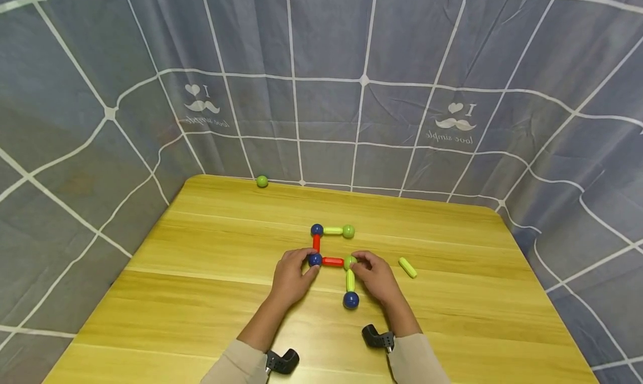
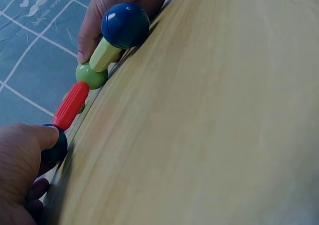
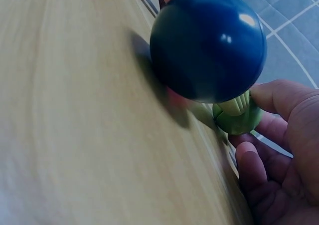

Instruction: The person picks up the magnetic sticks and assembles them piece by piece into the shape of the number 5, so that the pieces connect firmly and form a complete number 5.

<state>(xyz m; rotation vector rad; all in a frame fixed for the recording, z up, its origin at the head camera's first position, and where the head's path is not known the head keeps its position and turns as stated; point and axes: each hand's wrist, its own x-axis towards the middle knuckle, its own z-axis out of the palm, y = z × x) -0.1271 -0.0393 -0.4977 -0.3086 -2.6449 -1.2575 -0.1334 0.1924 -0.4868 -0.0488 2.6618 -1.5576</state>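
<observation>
A chain of balls and rods lies on the wooden table. Its corner blue ball (image 1: 315, 260) is pinched by my left hand (image 1: 292, 275), thumb and fingers on either side. From that ball one red rod (image 1: 316, 243) runs back to another blue ball (image 1: 317, 230), then a yellow-green rod (image 1: 332, 231) and a green ball (image 1: 349, 231). A second red rod (image 1: 333, 262) leads right to a green ball (image 2: 91, 76), which my right hand (image 1: 374, 275) pinches. From it a yellow-green rod (image 1: 350, 281) points toward me, ending in a blue ball (image 3: 208, 45).
A loose yellow-green rod (image 1: 407, 267) lies right of my right hand. At the back edge of the table (image 1: 201, 250) sits a lone green ball (image 1: 262, 181). Grey curtains (image 1: 326, 110) with white lines enclose the table at the back and sides.
</observation>
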